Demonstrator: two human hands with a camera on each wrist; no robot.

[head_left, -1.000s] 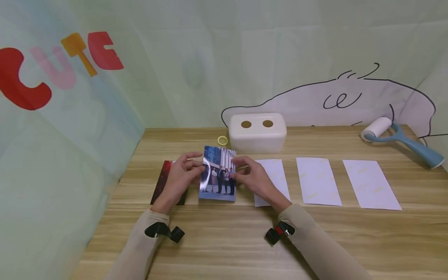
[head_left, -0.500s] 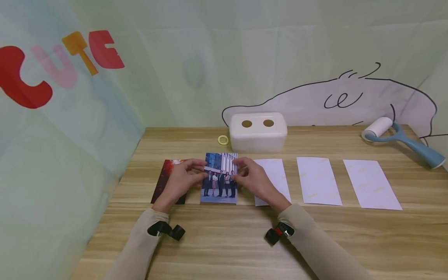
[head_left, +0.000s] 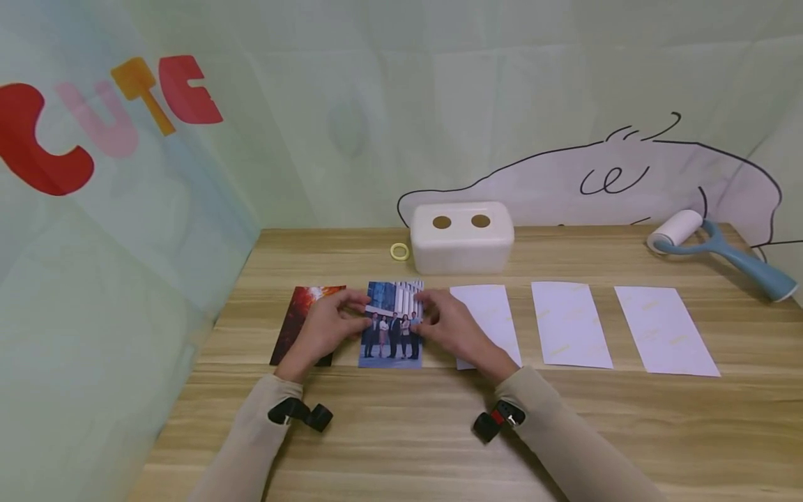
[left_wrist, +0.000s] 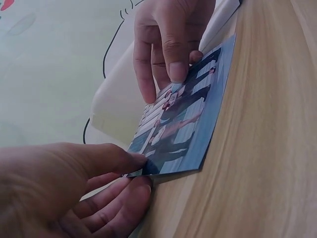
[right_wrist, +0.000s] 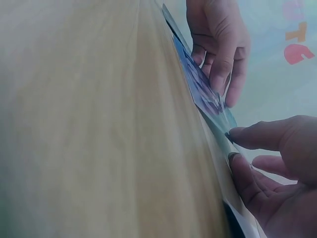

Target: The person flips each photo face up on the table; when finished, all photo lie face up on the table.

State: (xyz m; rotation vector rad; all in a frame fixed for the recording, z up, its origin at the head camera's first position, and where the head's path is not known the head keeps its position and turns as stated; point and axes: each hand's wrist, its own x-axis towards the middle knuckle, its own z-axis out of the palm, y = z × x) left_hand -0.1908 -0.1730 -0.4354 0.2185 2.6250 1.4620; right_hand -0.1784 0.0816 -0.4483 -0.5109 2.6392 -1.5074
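A glossy photo (head_left: 392, 341) of a group of people in front of buildings lies low over the wooden table. My left hand (head_left: 325, 324) pinches its left edge, thumb on top and fingers below, as the left wrist view shows of the photo (left_wrist: 178, 131). On the opposite edge, my right hand (head_left: 456, 326) pinches with thumb and fingertips. The photo's near edge looks close to the tabletop; whether all of it touches is unclear. A dark red photo (head_left: 290, 328) lies partly under my left hand, and a white sheet (head_left: 486, 314) sits partly behind my right wrist.
Two more white sheets (head_left: 572, 324) lie in the row to the right, the farther sheet (head_left: 666, 331) at its end. Behind stand a white box (head_left: 462, 244) with two holes and a yellow ring (head_left: 399, 252). A lint roller (head_left: 715, 245) rests at the back right.
Both hands have lowered the group photo toward the table and slightly nearer to me; it now looks flatter and straighter. The other things stay in place.
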